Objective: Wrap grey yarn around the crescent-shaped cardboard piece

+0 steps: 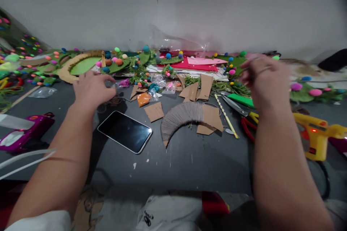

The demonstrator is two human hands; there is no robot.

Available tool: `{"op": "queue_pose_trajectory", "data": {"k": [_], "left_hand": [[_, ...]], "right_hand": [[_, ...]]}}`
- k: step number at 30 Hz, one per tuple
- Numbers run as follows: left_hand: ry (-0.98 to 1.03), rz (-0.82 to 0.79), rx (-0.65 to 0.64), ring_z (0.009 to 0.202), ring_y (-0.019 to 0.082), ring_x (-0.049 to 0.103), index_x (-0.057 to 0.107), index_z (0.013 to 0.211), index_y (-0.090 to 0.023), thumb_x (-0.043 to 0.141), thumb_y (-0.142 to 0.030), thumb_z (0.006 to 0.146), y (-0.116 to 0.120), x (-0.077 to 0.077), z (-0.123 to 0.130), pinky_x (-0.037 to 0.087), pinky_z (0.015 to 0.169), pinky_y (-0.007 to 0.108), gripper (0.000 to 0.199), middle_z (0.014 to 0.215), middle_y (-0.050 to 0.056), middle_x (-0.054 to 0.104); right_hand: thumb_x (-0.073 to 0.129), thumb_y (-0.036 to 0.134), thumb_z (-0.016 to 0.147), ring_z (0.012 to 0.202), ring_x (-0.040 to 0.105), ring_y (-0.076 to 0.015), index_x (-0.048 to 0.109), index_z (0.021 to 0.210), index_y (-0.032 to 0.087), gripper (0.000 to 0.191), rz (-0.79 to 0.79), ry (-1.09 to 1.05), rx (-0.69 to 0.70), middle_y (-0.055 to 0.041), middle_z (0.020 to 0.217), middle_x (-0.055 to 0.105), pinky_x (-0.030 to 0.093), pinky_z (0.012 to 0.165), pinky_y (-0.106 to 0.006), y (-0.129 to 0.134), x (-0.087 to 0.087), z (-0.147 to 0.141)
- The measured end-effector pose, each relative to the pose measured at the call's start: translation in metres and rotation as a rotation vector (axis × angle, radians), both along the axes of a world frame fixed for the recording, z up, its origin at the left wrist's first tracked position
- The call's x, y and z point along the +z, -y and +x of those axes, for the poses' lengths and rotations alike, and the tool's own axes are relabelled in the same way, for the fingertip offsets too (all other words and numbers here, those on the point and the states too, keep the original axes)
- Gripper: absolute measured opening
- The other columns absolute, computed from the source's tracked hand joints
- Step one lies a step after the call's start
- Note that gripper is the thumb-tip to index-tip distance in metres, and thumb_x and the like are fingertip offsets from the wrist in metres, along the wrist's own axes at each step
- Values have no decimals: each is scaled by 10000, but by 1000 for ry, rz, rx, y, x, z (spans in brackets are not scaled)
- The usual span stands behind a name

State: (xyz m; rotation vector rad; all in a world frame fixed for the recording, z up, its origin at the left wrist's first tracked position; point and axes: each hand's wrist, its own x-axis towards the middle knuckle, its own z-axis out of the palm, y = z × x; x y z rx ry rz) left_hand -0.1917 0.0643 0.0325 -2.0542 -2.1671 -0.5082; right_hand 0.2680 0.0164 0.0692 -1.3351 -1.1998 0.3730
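Observation:
My left hand hovers over the left of the table, fingers bent and thumb apart from them. Loose thin cord lies just beside and beneath it. Raised at the right is my right hand, blurred by motion with curled fingers; whether it holds anything is not clear. Between the arms rests a cardboard crescent, mostly wrapped in grey-brown cord, its right end bare. A phone with a dark screen lies left of the crescent. Scissors with red and yellow handles are partly hidden by my right forearm.
A yellow glue gun with a lit red light sits right of my right arm. At far left is a purple device. Cardboard scraps, a yellow stick, and pompom-covered green leaves lie around the back.

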Motion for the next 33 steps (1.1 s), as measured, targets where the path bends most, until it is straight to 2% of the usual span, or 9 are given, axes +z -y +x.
{"op": "queue_pose_trajectory", "data": {"k": [4, 6, 10, 13, 15, 19, 24, 29, 33], "left_hand": [[328, 195, -459, 1109, 312, 580, 758, 1006, -181, 673, -206, 754, 25, 10, 56, 428, 1052, 509, 266, 1116, 106, 619], [588, 24, -703, 1149, 301, 623, 699, 1197, -226, 707, -246, 808, 42, 13, 96, 507, 975, 448, 390, 1245, 105, 641], [882, -387, -1035, 1348, 306, 566, 486, 1455, -320, 814, -316, 800, 70, 10, 177, 474, 1123, 469, 732, 1516, 89, 532], [1114, -441, -1097, 1139, 270, 690, 558, 1342, -208, 773, -325, 851, 68, 3, 218, 559, 1008, 435, 549, 1266, 125, 687], [1154, -464, -1042, 829, 212, 730, 632, 1181, -149, 706, -330, 904, 58, -1, 229, 598, 816, 382, 339, 874, 79, 734], [1151, -400, -888, 648, 132, 651, 696, 935, -138, 695, -335, 915, 38, 4, 217, 556, 665, 295, 198, 720, 34, 671], [1517, -245, -770, 569, 66, 583, 706, 902, -171, 733, -267, 874, 42, 33, 182, 522, 556, 209, 104, 695, -13, 590], [1666, -589, -1073, 158, -13, 164, 594, 683, -217, 813, -291, 714, 67, 49, 145, 161, 198, 160, 233, 417, -102, 417], [1447, -1087, -1291, 136, 68, 300, 699, 719, -276, 670, -283, 808, 87, 36, 111, 235, 209, 150, 93, 384, -27, 561]], "right_hand": [[718, 336, 869, 646, 598, -128, 778, 833, 197, 156, -161, 253, 483, -42, 728, 714, 440, 622, -314, 21, -5, -25], [716, 335, 876, 677, 629, -143, 800, 946, 224, 156, -186, 306, 597, -38, 809, 756, 469, 622, -302, 33, 0, -33], [707, 323, 879, 673, 641, -148, 783, 1164, 308, 295, -241, 416, 725, -11, 1000, 790, 481, 579, -291, 51, 15, -43], [686, 258, 884, 891, 720, -200, 764, 1212, 308, 341, -214, 410, 738, -10, 1119, 783, 556, 723, -323, 57, 21, -39], [688, 253, 887, 973, 727, -221, 781, 1165, 273, 294, -147, 404, 624, -26, 1105, 788, 569, 804, -353, 60, 24, -27], [665, 327, 934, 790, 698, -168, 802, 1047, 210, 212, -51, 376, 264, -49, 938, 795, 529, 696, -314, 74, 27, 7], [693, 372, 921, 510, 465, -75, 802, 925, 193, 210, -115, 374, 30, -20, 725, 727, 347, 476, -251, 101, 23, 37], [699, 314, 906, 468, 458, -77, 776, 846, 181, 165, -18, 165, -4, -32, 699, 684, 320, 450, -262, 109, 23, 48], [689, 177, 852, 405, 461, -79, 737, 758, 151, 109, 79, -145, 25, -75, 735, 687, 244, 398, -265, 107, 32, 59]]}}
